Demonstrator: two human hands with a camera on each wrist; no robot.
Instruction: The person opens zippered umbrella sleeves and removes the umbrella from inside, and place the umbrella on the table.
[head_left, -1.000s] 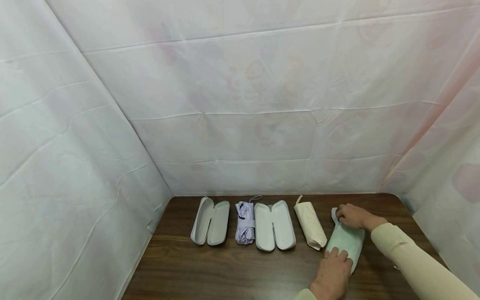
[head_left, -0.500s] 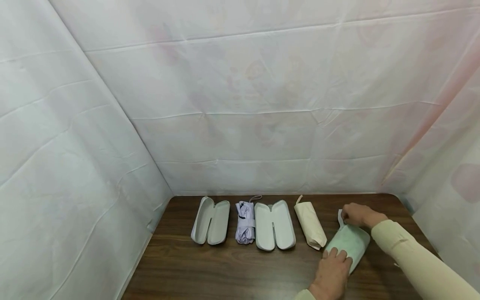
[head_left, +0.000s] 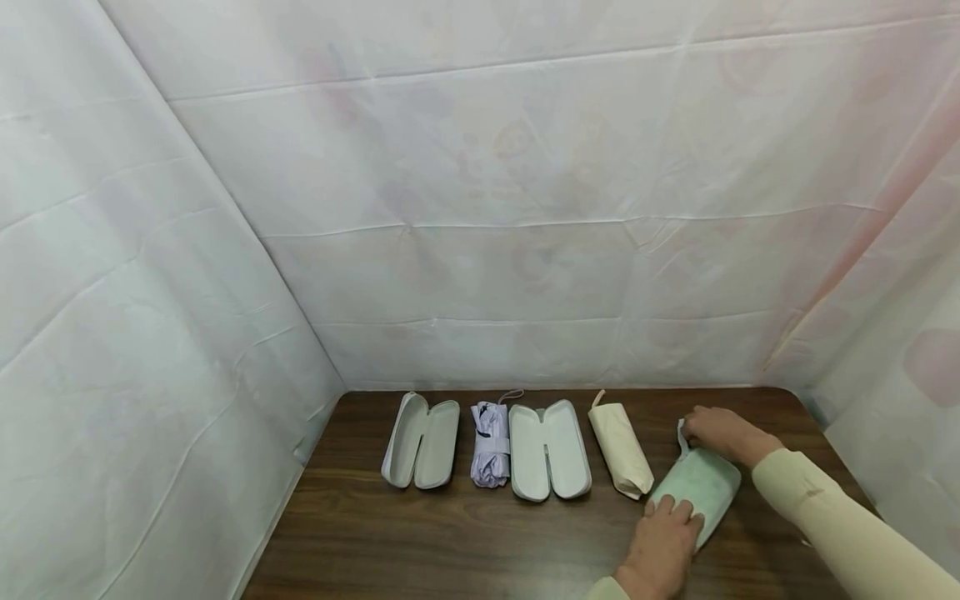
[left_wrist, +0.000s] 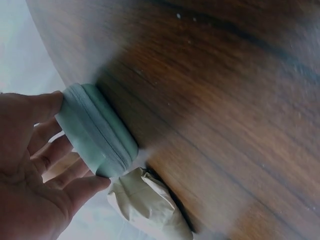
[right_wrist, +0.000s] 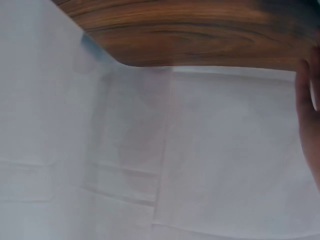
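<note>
A mint-green zippered case (head_left: 699, 479) lies on the table at the right. My left hand (head_left: 660, 546) grips its near end, and the left wrist view shows the thumb and fingers on either side of the case (left_wrist: 92, 132), its zipper running along the edge. At the far end, my right hand (head_left: 723, 433) has curled fingers at the case's loop strap (head_left: 682, 437) and seems to pinch it; the fingertips are hidden. Only the edge of the right hand (right_wrist: 309, 100) shows in the right wrist view. Left of the case lies a cream pouch (head_left: 621, 450) with a small loop.
Two opened pale hard cases (head_left: 437, 446) (head_left: 567, 450) stand along the back of the brown table (head_left: 420, 542). Between them lies a folded lilac umbrella (head_left: 491, 454) with a wrist cord. White sheeting (head_left: 480, 275) hangs behind and at both sides.
My right hand has moved slightly right, and the green case's far end and strap have swung right with it. The left hand has stayed at the near end.
</note>
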